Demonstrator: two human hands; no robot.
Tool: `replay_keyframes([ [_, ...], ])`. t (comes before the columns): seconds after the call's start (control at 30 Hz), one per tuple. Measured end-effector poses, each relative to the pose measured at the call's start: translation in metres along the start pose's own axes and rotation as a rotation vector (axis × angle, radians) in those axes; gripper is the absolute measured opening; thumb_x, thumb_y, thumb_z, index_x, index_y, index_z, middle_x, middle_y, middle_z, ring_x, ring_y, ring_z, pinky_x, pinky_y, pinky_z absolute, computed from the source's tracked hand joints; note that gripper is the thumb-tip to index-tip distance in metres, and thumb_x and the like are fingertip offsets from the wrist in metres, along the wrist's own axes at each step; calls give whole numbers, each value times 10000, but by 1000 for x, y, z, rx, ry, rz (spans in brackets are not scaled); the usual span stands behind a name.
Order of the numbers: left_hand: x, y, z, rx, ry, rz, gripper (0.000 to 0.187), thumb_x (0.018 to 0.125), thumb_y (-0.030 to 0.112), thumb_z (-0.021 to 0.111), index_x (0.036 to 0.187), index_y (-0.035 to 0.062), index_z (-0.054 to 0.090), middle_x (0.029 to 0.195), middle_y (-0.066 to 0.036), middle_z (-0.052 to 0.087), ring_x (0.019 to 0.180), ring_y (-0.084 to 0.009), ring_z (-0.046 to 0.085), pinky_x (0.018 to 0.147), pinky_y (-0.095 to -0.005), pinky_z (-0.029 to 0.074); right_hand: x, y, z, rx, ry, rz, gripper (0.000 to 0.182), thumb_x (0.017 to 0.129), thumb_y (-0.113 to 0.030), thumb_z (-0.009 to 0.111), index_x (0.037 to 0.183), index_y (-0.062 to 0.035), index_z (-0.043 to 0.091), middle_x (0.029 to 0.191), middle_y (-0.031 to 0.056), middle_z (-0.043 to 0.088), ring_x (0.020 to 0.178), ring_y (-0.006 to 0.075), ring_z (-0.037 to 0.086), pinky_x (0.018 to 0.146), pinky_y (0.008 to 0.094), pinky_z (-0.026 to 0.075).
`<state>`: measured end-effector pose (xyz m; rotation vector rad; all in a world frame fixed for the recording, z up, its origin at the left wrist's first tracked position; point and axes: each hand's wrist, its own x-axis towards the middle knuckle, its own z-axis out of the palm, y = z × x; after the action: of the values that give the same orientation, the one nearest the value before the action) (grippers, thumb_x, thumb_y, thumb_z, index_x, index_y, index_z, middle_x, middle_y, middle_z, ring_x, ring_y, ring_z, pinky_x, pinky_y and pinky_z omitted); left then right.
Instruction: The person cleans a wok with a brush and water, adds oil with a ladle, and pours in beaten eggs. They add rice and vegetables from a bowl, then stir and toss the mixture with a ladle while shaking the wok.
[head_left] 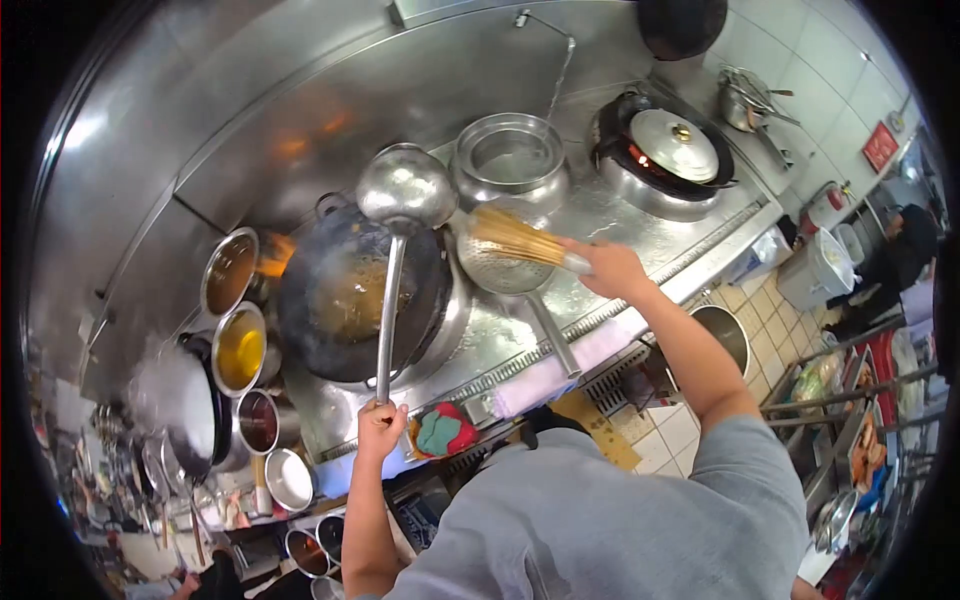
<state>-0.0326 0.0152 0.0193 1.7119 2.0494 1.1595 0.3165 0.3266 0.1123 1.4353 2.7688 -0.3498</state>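
Observation:
My left hand (380,428) is closed around the lower end of the long handle of a large steel ladle (405,190). The ladle is raised, its rounded bowl overlapping the far right rim of a dark wok (310,290) in this view. Liquid and steam show inside the wok. In my right hand (608,270) is a bamboo wok brush (515,236), gripped at its pale end. Its bristles lie over the bowl of a perforated strainer (490,272), whose handle (553,335) points toward me across the stove's front edge.
A steel pot (510,160) stands behind the strainer. Far right, a lidded wok (675,150) sits over visible flame. Containers of brown sauce (230,272) and yellow oil (240,347) line the left side. A pink towel (570,365) lies along the front edge. Another person (895,255) is at right.

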Motion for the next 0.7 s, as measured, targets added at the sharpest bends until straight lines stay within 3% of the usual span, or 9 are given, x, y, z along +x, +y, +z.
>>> replay_keyframes([
  [0.1,24,57,12,-496,-463,-477,398,900,211,654,581,32,499,519,16,433,485,-82,430,441,-263,355,-48,52,17,198,202,239,695,765,-192,664,1406,-289,412,1089,186,611,989,364,612,840,436,498],
  [0.23,67,143,57,-985,-446,-808,247,931,286,615,873,48,591,624,23,471,513,-60,443,423,-239,374,-99,73,19,266,452,409,656,729,-129,706,1343,-174,480,1205,138,583,1048,363,588,870,429,483],
  [0.33,60,189,148,-1011,-362,-754,217,947,257,590,928,41,583,701,2,517,596,-90,503,549,-240,442,-115,68,14,285,530,444,623,725,-116,713,1304,-140,486,1178,167,592,1049,376,582,865,432,480],
  [0.47,37,212,240,-1000,-738,-620,261,945,187,577,1168,57,540,887,-47,591,792,-132,574,631,-271,487,-112,23,-10,424,511,532,566,748,-90,713,1263,-149,486,1021,226,636,976,394,616,801,427,492],
  [0.53,19,205,288,-897,-1007,-632,306,937,150,569,1224,55,518,934,-52,578,824,-130,567,639,-267,487,-100,2,-8,530,543,336,540,748,-73,705,1241,-166,505,986,192,655,928,384,640,768,417,508],
  [0.6,8,171,331,-993,-1182,-633,299,913,135,593,1199,61,551,988,-49,565,817,-117,551,622,-252,484,-84,-25,-16,689,295,307,509,745,-86,693,1223,-138,526,1155,135,625,1021,368,612,859,438,497],
  [0.63,7,159,337,-1005,-1236,-631,283,902,172,608,1156,52,568,940,-43,578,760,-95,542,587,-240,476,-68,-27,8,683,566,-59,486,741,-119,689,1206,-143,548,1200,112,607,1020,366,607,868,441,494],
  [0.67,17,144,343,-865,-1421,-455,344,890,142,599,1213,35,544,1116,-124,594,857,-168,616,596,-249,529,-61,-42,-1,645,503,-107,476,737,-171,691,1194,-153,559,1253,112,569,1002,368,609,867,432,496],
  [0.7,31,151,317,-733,-1465,-259,344,884,179,606,1193,33,562,1084,-117,618,889,-199,620,620,-277,526,-56,-57,-13,626,451,-105,477,728,-217,698,1183,-162,565,1270,94,549,977,361,618,841,431,504],
])
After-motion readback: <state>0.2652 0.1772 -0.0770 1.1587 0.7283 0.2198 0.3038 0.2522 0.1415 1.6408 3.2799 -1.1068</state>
